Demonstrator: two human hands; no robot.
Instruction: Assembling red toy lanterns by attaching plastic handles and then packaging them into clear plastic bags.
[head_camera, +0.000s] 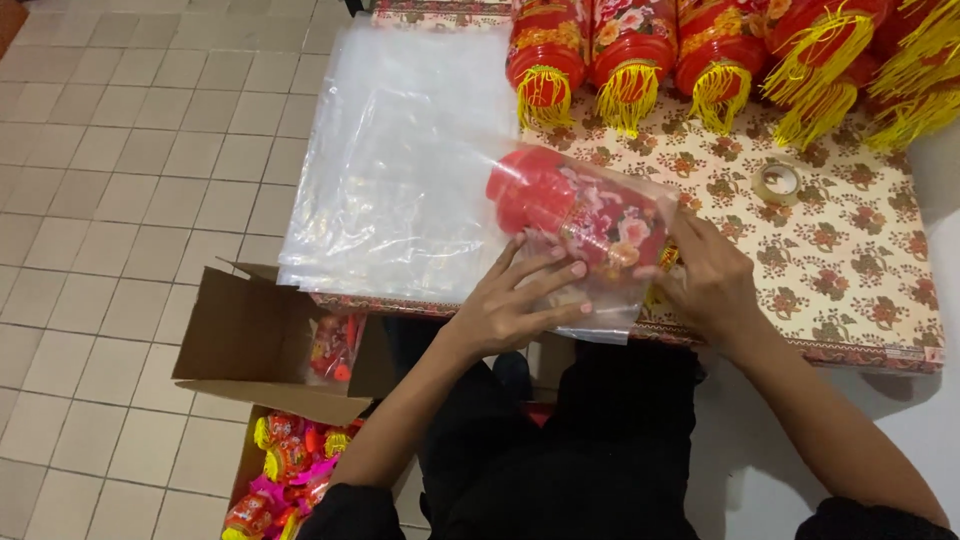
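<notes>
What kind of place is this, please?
Probably a small home packing spot: a floral-clothed table carries red lanterns and clear plastic bags, with a cardboard box on the tiled floor.

Lighting even, bright, diffuse from overhead; glare on plastic sheets (400, 170); soft shadow under table (850, 270) at right edge; slight motion blur on hands; mild wide-angle bend in floor tiles (120, 150).

At the table's (850, 290) front edge, the left hand (515, 305) presses flat on a clear plastic bag (590, 300) holding a red floral lantern (580, 210); the right hand (710, 280) grips the bag's right end.
</notes>
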